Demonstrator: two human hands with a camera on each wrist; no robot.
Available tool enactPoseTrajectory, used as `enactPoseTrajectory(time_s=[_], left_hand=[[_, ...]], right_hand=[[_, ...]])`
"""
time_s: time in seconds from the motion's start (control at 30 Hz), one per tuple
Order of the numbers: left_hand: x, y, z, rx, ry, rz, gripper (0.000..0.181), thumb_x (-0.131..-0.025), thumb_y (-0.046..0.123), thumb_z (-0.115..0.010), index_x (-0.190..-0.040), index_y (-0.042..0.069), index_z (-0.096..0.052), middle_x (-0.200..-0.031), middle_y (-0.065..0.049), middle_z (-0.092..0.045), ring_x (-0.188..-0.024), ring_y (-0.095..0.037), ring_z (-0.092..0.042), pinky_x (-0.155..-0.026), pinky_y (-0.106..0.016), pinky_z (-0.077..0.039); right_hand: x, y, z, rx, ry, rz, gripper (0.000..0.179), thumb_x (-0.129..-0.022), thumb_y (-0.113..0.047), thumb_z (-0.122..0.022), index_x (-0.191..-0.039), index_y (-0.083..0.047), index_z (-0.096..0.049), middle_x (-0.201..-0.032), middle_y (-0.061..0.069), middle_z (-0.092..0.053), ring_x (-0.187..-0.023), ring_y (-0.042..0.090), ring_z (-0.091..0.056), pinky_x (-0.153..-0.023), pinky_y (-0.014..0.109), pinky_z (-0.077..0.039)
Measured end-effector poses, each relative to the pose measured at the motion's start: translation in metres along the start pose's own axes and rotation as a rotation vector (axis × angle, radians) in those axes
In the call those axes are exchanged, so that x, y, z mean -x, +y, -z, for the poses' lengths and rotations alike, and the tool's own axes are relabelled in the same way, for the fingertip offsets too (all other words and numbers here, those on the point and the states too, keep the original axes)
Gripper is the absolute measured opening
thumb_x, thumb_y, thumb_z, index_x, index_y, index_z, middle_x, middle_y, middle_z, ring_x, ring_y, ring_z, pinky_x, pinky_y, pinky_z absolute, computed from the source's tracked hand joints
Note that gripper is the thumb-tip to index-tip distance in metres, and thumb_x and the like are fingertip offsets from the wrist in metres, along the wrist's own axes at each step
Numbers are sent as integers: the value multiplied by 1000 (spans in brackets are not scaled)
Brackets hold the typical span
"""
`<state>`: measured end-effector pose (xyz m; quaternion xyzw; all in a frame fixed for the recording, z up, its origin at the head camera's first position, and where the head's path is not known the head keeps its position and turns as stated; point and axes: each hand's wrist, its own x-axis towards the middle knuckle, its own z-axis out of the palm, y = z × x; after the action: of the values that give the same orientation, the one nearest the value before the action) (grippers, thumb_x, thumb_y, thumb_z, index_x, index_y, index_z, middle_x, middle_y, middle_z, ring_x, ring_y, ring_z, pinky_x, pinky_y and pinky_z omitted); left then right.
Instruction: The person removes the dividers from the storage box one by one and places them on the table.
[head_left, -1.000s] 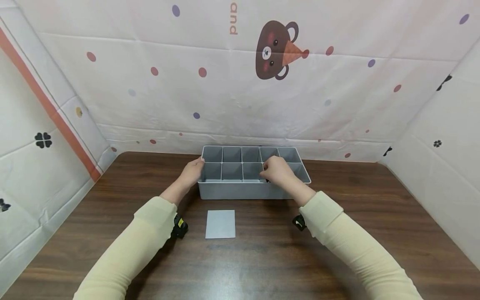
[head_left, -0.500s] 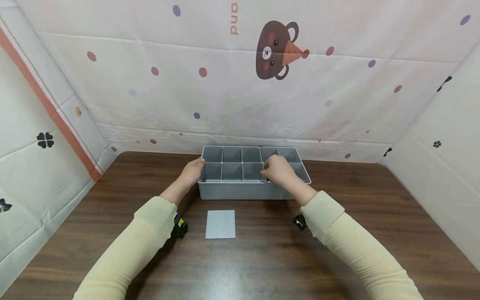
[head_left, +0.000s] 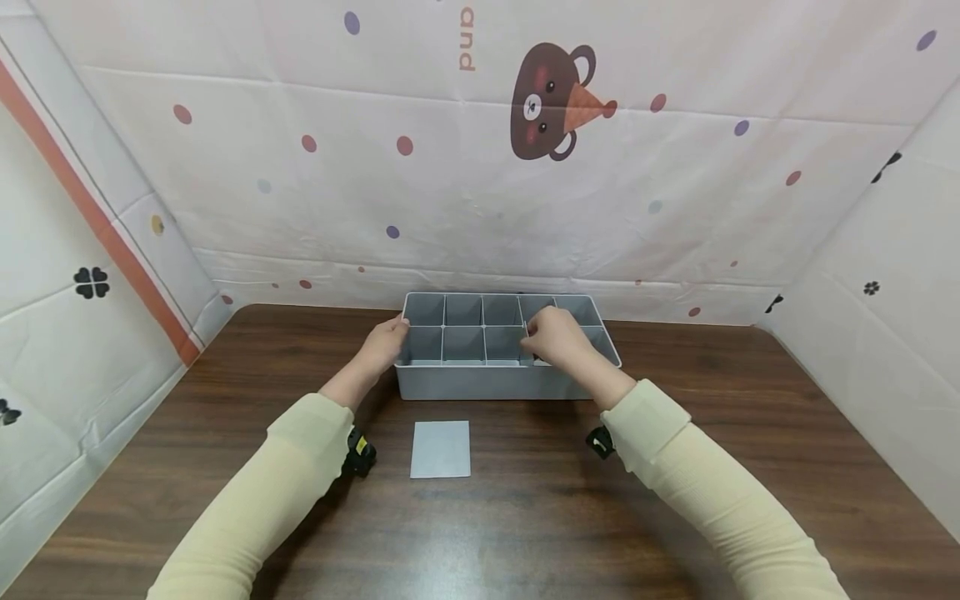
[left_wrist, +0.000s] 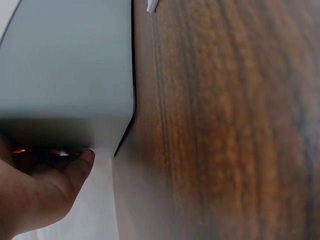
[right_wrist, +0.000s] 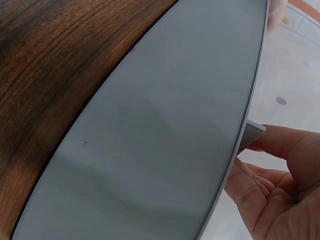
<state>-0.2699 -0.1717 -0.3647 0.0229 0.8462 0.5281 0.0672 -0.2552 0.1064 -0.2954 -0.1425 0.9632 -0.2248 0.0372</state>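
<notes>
A long grey box, split into two rows of compartments by thin dividers, stands near the back of the table. My left hand grips its left end; in the left wrist view the fingers lie along that end wall. At the box's right half, my right hand reaches over the front row. Its thumb and fingers pinch a thin grey divider, whose corner sticks up above the front rim in the right wrist view. The divider's lower part is hidden behind the front wall.
A flat light-grey square panel lies on the dark wooden table in front of the box, left of the middle. Close behind the box hangs a patterned cloth wall, with further cloth on both sides.
</notes>
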Motion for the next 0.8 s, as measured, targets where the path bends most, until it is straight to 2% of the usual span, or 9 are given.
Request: enactPoseTrajectory(time_s=[0.2,0.47,0.8], left_hand=[[0,-1,0,7,0,4,55,-113,23,-22,-160,-7,-19,-170,-23,-17,-160,-37,-15,-132,-52,-17],[0,-2,0,16,-5,1,56,-113,23,-22,-159,-9,-17,-171,-23,-15,-161,-37,-13,-132,-51,-16],[-1,-1,0,31,-2,-8,55,-113,22,-22,-159,-9,-18,-171,-23,-15,-161,-36,-13,-132,-51,-15]], right_hand=[[-1,-1,4,-4,8,4,47,-89,-6,-59,-49,-18,-40,-46,-6,-42,-46,9,-34,-50,22,-28],[-2,-2,7,7,4,2,45,-90,-6,-60,-50,-17,-42,-47,-5,-44,-47,9,-36,-49,22,-28],[-1,-4,11,-21,8,10,49,-90,-5,-58,-48,-18,-37,-45,-6,-42,-44,9,-31,-49,22,-26]])
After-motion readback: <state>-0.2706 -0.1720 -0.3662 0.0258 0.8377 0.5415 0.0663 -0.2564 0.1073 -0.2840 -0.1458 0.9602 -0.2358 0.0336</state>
